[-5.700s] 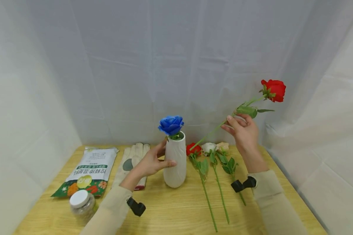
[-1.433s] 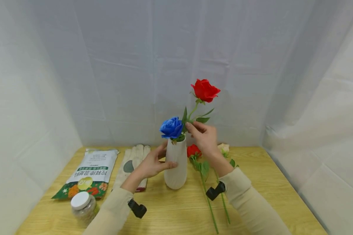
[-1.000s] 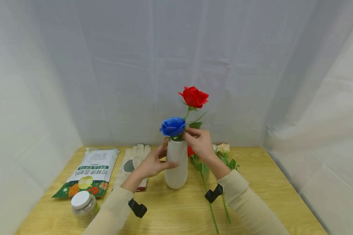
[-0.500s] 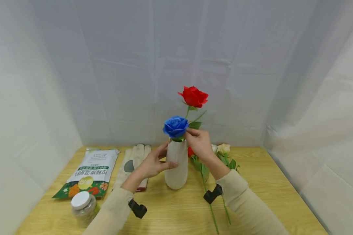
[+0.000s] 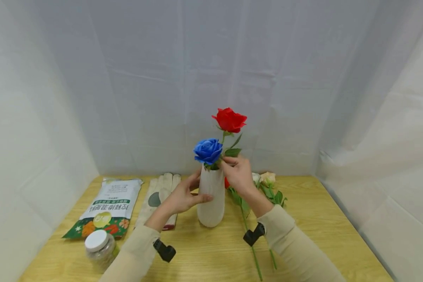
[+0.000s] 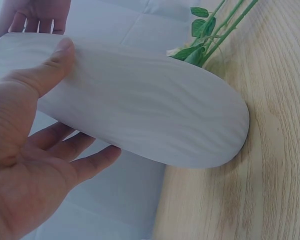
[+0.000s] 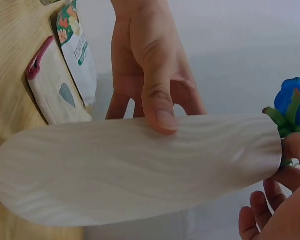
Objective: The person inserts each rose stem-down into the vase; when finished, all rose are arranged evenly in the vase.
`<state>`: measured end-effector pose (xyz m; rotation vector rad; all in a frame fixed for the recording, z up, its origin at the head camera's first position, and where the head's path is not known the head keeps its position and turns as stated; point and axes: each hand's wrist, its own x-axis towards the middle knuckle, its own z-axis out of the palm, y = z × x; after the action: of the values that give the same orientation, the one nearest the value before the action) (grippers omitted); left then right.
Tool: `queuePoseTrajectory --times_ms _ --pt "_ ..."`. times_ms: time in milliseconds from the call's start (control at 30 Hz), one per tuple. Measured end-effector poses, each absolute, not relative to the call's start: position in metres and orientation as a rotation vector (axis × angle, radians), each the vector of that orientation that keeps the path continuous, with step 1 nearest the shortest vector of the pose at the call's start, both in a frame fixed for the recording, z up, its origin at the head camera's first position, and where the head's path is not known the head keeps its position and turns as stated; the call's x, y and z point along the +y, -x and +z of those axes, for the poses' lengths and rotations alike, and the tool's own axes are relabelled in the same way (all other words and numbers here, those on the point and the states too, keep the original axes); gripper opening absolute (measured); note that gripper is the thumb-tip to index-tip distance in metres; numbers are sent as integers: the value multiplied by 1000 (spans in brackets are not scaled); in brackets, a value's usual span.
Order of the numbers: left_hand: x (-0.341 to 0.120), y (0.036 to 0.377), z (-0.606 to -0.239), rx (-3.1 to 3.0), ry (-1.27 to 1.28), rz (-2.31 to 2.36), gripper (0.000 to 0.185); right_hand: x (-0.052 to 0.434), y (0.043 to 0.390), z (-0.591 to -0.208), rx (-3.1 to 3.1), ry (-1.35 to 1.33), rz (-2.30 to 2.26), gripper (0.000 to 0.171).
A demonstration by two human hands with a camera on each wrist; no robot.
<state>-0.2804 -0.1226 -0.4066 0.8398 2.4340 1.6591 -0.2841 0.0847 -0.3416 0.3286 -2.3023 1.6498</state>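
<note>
A white vase [image 5: 211, 199] with a wavy surface stands upright on the table, gripped by my left hand [image 5: 183, 196]: thumb on the near side, fingers round the back. A blue rose [image 5: 208, 150] stands in its mouth. Just behind rises a taller red rose [image 5: 230, 120], its lower stem reaching down to the vase mouth. My right hand [image 5: 237, 174] pinches that stem low, right at the rim. In the right wrist view, the right hand [image 7: 285, 205] is at the vase mouth beside the blue rose [image 7: 295, 102]. The stem inside the vase [image 7: 135, 170] is hidden.
Right of the vase lie another red rose [image 5: 227, 182], a white rose [image 5: 256, 178] and a cream rose [image 5: 268, 178], partly behind the right arm. On the left are work gloves [image 5: 158, 196], a printed bag [image 5: 109, 205] and a white-lidded jar [image 5: 101, 246]. Curtains surround the table.
My right hand has brought the red rose from the far right to the vase and lowered its stem to the mouth; lately it sinks slightly. The blue rose shifts a little. The left hand stays put.
</note>
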Motion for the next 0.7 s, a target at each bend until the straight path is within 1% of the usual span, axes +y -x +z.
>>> queuePoseTrajectory --times_ms 233,400,500,700 --pt "-123 281 -408 2450 -861 1632 100 92 286 -340 -2350 -457 1502 26" --pt "-122 280 -408 2448 -839 1637 99 95 285 -343 -2277 -363 1565 23" --pt "-121 279 -408 2453 -830 1637 98 97 282 -343 -2234 -306 1504 23" --pt "-123 280 -406 2467 -784 1623 98 98 278 -337 -2129 -336 1471 22"
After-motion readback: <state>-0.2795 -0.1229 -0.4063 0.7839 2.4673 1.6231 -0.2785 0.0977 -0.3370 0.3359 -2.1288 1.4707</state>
